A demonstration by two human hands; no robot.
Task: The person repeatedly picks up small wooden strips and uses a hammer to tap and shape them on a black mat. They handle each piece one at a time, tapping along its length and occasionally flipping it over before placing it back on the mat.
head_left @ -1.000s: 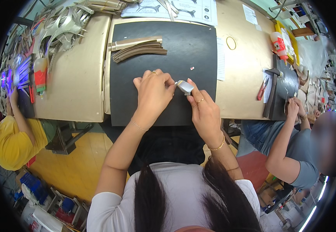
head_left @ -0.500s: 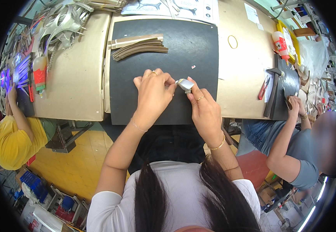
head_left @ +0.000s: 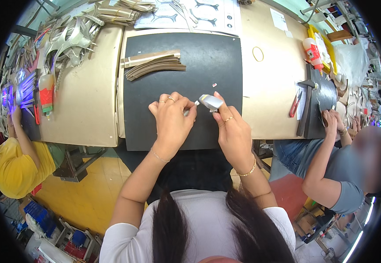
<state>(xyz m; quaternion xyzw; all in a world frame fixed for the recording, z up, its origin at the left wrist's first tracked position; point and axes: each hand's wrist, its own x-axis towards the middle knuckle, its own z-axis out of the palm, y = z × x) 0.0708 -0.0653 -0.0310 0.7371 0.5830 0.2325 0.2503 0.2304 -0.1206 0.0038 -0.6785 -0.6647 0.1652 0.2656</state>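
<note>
My right hand (head_left: 235,130) pinches a small, shiny silver-grey piece (head_left: 211,102) between thumb and fingers, above a black mat (head_left: 164,125). Its exact kind does not show. To its left, my left hand (head_left: 173,120) is closed in a pinch, knuckles up. A small pale tip (head_left: 196,103) pokes out from those fingers, a short gap away from the silver piece; the rest of it is hidden. Beyond the hands, a stack of curved brown strips (head_left: 155,69) lies on the mat, along with a tiny white-and-red scrap (head_left: 214,85).
Silvery straps (head_left: 74,41) pile up at the far left near a glue bottle (head_left: 46,94). Printed sheets (head_left: 190,15) lie behind the mat. On the right are a rubber band (head_left: 258,54), a red cutter (head_left: 294,105) and a hammer (head_left: 308,83). Co-workers sit on both sides.
My hands have drawn slightly apart, and the pale tip in my left fingers has come away from the silver piece. The whole view has shifted a little, with the mat now lower.
</note>
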